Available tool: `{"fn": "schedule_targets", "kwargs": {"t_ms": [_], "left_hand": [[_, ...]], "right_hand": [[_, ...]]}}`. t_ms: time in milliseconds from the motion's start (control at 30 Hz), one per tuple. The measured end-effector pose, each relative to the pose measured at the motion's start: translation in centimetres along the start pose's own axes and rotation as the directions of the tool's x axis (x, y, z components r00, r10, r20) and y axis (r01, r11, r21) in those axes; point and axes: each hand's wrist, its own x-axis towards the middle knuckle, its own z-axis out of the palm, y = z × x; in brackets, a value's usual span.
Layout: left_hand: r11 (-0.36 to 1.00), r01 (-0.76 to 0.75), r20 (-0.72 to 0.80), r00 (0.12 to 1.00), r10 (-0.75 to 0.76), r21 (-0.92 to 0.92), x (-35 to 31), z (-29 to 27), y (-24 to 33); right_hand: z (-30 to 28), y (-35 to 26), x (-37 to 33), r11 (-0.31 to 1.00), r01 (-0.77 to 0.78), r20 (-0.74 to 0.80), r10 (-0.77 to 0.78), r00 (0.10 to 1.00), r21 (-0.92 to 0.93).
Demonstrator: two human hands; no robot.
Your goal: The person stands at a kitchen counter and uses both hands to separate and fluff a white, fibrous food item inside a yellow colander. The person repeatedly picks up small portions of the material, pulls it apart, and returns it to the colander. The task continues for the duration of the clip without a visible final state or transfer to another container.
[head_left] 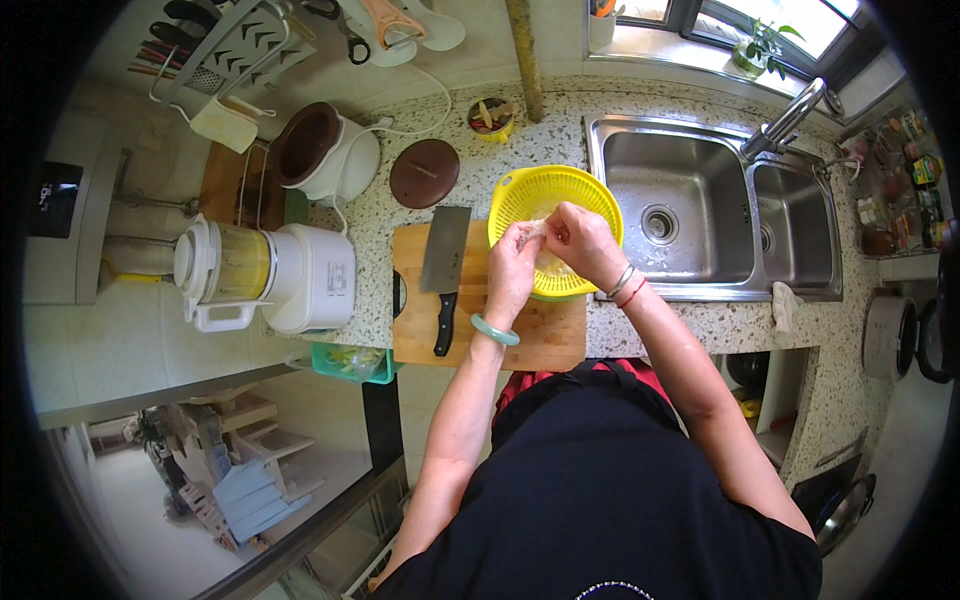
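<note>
Black-clad, standing at the front edge of the counter (612,335), pinching a pale scrap (538,228) in the fingertips of the left hand (511,266) and curling the fingers of the right hand (592,247) closed beside it, hiding their grip. Working above the yellow basket (550,184), set over the back right corner of the board (500,345), left of the sink (690,200).

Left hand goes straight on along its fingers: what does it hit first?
Most likely the right hand, its curled fingers close ahead of the left hand; past them, the yellow colander's far wall. Depth is hard to judge here.
</note>
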Motion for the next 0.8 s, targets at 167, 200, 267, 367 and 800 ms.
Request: {"fn": "schedule_targets", "kwargs": {"t_ms": [167, 200, 267, 367, 800], "left_hand": [[0.998, -0.029, -0.016, 0.999, 0.028, -0.055, -0.1, 0.2, -0.2], [0.999, -0.024, -0.016, 1.000, 0.024, -0.039, -0.1, 0.1, -0.3], [0.999, -0.007, -0.005, 1.000, 0.007, -0.050, -0.1, 0.0, -0.5], [0.992, 0.043, 0.012, 0.999, -0.042, -0.121, 0.0, 0.0, -0.8], [0.995, 0.085, -0.067, 0.994, -0.089, -0.050, -0.1, -0.2, 0.0]], "right_hand": [[0.5, 0.3, -0.2, 1.000, -0.006, -0.044, 0.005, 0.999, -0.023], [0.6, 0.3, -0.2, 1.000, -0.009, -0.051, 0.008, 0.999, -0.028], [0.7, 0.5, -0.2, 0.998, -0.059, -0.066, 0.060, 0.996, 0.007], [1.1, 1.7, -0.4, 0.963, -0.205, -0.067, 0.220, 0.973, 0.173], [-0.4, 2.4, -0.6, 0.995, -0.104, -0.072, 0.104, 0.992, 0.006]]}}
